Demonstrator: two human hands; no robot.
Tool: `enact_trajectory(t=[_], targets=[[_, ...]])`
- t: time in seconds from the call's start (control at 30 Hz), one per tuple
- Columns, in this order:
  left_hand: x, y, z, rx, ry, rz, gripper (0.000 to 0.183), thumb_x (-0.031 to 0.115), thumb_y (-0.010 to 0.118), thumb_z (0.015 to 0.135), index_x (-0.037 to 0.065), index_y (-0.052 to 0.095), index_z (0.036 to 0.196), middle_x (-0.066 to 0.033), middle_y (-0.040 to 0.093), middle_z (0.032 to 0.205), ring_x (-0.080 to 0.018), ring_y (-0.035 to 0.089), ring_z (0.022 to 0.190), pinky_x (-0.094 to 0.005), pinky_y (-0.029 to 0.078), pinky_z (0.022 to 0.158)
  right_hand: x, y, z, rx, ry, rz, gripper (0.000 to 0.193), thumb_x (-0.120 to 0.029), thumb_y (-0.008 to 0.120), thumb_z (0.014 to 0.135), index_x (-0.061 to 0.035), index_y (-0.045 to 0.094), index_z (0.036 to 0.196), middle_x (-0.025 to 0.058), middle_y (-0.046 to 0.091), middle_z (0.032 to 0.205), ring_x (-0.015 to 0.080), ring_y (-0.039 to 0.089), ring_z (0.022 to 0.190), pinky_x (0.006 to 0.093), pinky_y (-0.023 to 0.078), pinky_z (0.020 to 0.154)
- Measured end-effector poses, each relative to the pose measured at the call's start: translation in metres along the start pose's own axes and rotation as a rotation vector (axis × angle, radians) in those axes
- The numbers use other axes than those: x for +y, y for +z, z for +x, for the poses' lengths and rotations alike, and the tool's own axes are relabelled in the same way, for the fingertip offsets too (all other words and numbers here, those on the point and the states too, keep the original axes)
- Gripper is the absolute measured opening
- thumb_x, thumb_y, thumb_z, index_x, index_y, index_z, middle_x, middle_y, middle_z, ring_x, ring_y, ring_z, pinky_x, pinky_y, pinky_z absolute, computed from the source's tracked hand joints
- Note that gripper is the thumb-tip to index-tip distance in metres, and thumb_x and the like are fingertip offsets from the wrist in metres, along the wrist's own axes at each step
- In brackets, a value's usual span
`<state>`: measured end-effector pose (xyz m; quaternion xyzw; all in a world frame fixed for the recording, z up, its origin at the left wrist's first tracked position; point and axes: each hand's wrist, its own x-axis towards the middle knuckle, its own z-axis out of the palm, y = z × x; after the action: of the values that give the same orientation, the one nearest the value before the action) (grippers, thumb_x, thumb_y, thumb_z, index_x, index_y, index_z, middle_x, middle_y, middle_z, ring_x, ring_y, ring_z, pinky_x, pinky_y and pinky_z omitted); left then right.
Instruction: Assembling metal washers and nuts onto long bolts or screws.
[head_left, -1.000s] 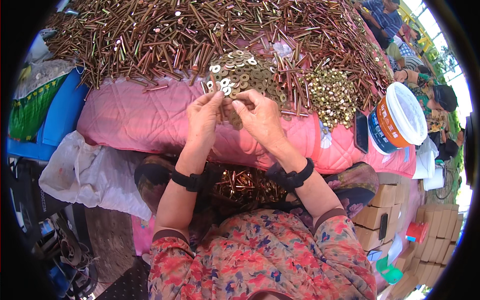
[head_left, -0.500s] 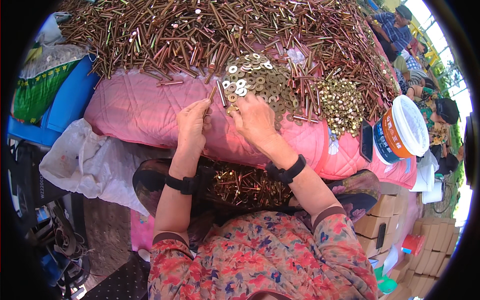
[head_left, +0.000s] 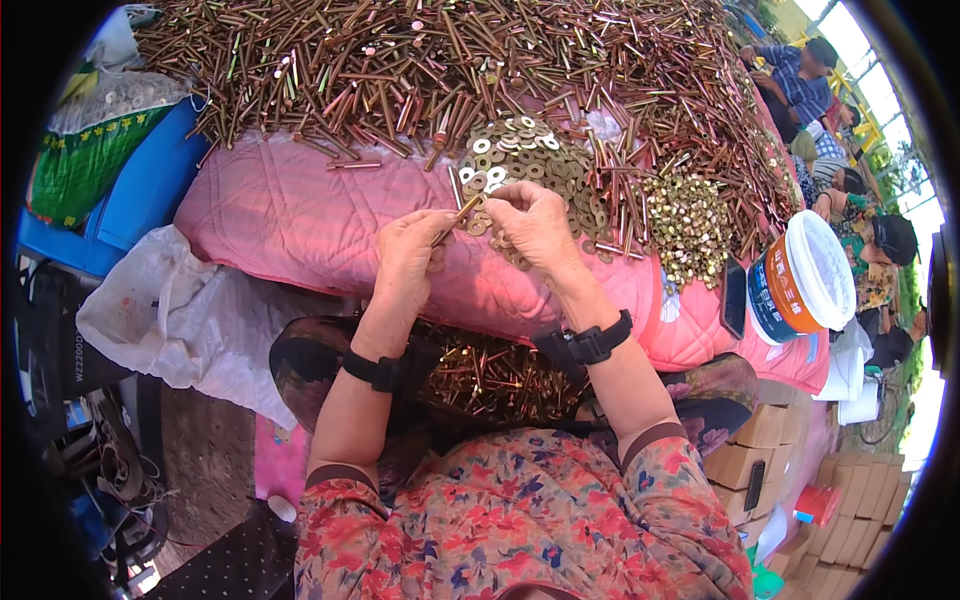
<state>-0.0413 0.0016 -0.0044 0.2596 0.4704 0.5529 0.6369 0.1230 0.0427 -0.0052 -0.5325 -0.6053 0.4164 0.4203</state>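
The brassy rod (head_left: pixel 468 207) sits clamped in the tips of the thumb and forefinger of the person's left hand (head_left: pixel 408 250), its free end slanting out past them, up and toward the right hand (head_left: pixel 540 228); the right thumb and forefinger are bent close to that free end, though whether they grip it or something small beside it cannot be told; the left hand comes in from below, back of the hand outward, wrist fairly straight above a black wristband (head_left: pixel 375 370); the right hand leans inward, its knuckles raised and fingers curled down, above another black wristband (head_left: pixel 592 345); both forearms reach forward, so that the fingertips nearly meet over the pink quilted pad (head_left: pixel 290 210); just beyond the right fingers spreads a heap of flat washers (head_left: pixel 545 165), some of them lying close under that hand; a silvery rod (head_left: pixel 455 187) lies just beyond the left fingertips; farther from the fingers stretches a broad pile of metal rods (head_left: pixel 340 75); to the right of the right fingers are a mound of small golden nuts (head_left: pixel 687 225), then a dark phone (head_left: pixel 734 300) and a white-rimmed bucket (head_left: pixel 800 275).
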Motion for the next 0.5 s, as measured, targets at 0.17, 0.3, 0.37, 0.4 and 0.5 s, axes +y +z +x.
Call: enact_trajectory(t=[0.17, 0.3, 0.37, 0.4, 0.5], targets=[[0.001, 0.004, -0.003, -0.054, -0.028, -0.010, 0.007, 0.009, 0.061, 0.079, 0.005, 0.058, 0.074, 0.0028, 0.047, 0.061, -0.0031, 0.036, 0.047, -0.0179, 0.022, 0.040, 0.002, -0.008, 0.001, -0.283, 0.306, 0.741, 0.015, -0.015, 0.066, 0.081, -0.0018, 0.062, 0.087, 0.0041, 0.062, 0.071, 0.0085, 0.059, 0.060, 0.0201, 0.047, 0.052], [0.000, -0.003, -0.001, -0.079, -0.042, -0.112, 0.007, 0.007, 0.063, 0.076, 0.004, 0.058, 0.072, 0.0004, 0.052, 0.059, -0.0038, 0.038, 0.044, -0.0180, 0.023, 0.039, -0.003, -0.004, -0.001, -0.366, 0.344, 0.896, 0.013, -0.015, 0.066, 0.082, -0.0025, 0.063, 0.086, 0.0027, 0.062, 0.073, 0.0072, 0.058, 0.062, 0.0189, 0.046, 0.053], [0.001, -0.002, -0.002, -0.035, -0.027, -0.090, 0.007, 0.008, 0.063, 0.076, 0.005, 0.058, 0.072, -0.0001, 0.052, 0.060, -0.0039, 0.038, 0.044, -0.0180, 0.023, 0.039, -0.008, 0.002, -0.002, -0.438, 0.324, 0.734, 0.016, -0.017, 0.066, 0.082, -0.0022, 0.063, 0.086, 0.0026, 0.062, 0.073, 0.0072, 0.058, 0.062, 0.0188, 0.046, 0.054], [0.001, -0.002, -0.002, 0.009, -0.014, -0.065, 0.008, 0.009, 0.063, 0.076, 0.005, 0.057, 0.072, -0.0005, 0.053, 0.060, -0.0040, 0.038, 0.044, -0.0180, 0.023, 0.039, -0.010, 0.006, -0.002, -0.505, 0.303, 0.574, 0.019, -0.020, 0.067, 0.082, -0.0019, 0.063, 0.085, 0.0025, 0.062, 0.073, 0.0071, 0.057, 0.061, 0.0188, 0.046, 0.054], [0.005, -0.008, 0.000, 0.081, 0.069, -0.171, 0.008, 0.009, 0.063, 0.076, 0.006, 0.056, 0.073, -0.0013, 0.054, 0.062, -0.0043, 0.038, 0.044, -0.0180, 0.024, 0.039, -0.016, 0.018, 0.008, -0.487, 0.205, 0.503, 0.025, -0.027, 0.069, 0.081, -0.0019, 0.064, 0.082, 0.0009, 0.061, 0.071, 0.0058, 0.055, 0.059, 0.0195, 0.045, 0.052]])
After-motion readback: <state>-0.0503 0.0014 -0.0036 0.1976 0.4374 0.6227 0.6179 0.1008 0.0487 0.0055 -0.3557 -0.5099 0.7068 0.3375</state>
